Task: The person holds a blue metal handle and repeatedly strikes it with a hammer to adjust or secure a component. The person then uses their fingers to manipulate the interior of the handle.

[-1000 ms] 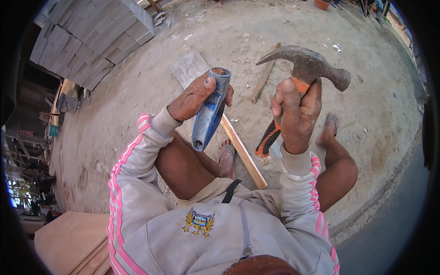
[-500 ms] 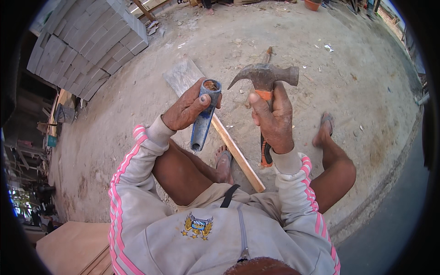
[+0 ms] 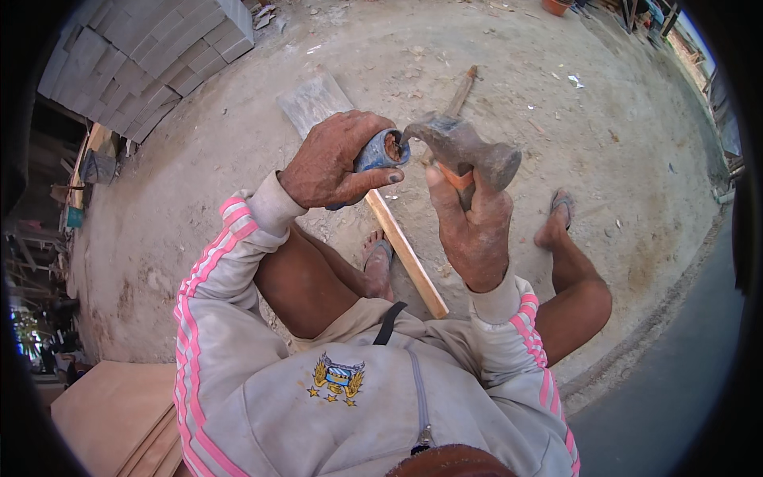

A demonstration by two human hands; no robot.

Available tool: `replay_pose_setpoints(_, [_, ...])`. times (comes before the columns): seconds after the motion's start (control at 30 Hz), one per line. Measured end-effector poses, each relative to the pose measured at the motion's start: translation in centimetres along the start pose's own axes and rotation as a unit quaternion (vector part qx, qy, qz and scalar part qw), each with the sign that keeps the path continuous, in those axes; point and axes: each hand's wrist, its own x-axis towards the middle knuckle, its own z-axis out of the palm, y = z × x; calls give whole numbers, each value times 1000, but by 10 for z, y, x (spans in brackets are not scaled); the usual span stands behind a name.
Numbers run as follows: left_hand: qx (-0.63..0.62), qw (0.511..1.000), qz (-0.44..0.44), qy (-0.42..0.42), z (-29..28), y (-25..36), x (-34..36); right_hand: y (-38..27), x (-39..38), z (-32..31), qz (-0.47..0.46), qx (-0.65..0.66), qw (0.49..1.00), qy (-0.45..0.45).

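Observation:
My left hand (image 3: 338,163) is wrapped round a blue tapered tube (image 3: 373,153), its open end facing right. Broken brown wood (image 3: 393,146) shows inside the mouth. My right hand (image 3: 475,230) grips a claw hammer (image 3: 469,149) close under its head, thumb on the orange part of the handle. The claw points left, its tip at the tube's rim; I cannot tell whether it touches the wood. Most of the hammer's handle is hidden by the hand. Below the hands, a pale wooden strip (image 3: 407,254) slants between my legs, and a grey flat board (image 3: 314,102) shows beyond my left hand.
A stick-like wooden handle (image 3: 462,91) lies on the sandy ground behind the hammer. Grey blocks (image 3: 143,63) are stacked at the far left. Brown sheets (image 3: 111,413) lie at the lower left. A grey raised edge (image 3: 660,358) runs along the right. An orange pot (image 3: 555,7) stands far off.
The tube has turned from nearly upright to lying sideways, mouth toward the hammer. The hammer has tilted, and its claw has come left to the tube's mouth.

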Motion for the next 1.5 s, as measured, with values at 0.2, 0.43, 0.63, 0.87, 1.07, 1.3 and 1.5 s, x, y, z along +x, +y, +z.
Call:
replay_pose_setpoints(0.2, [78, 997, 1, 16, 1, 6, 2, 2, -5, 14, 22, -4, 999, 25])
replay_pose_setpoints(0.43, [53, 998, -9, -35, -2, 2, -1, 15, -1, 10, 0, 37, 999, -2])
replay_pose_setpoints(0.63, [11, 997, 0, -75, -4, 3, -2, 21, -4, -6, 195, 96, 974, -69])
replay_pose_setpoints(0.87, [189, 982, -5, 7, 4, 17, 9, 24, -10, 12, 185, 118, 975, 45])
replay_pose_setpoints(1.07, [24, 999, -15, -29, 0, 3, 4, 20, -8, 1, 104, 68, 992, 17])
replay_pose_setpoints(1.3, [-119, 983, -39, -131, -14, 2, 5, 26, -7, -1, 7, 30, 999, -38])
replay_pose_setpoints(1.5, [-202, 959, -69, -186, -17, -3, 3, 26, -8, 0, -25, 27, 998, -54])
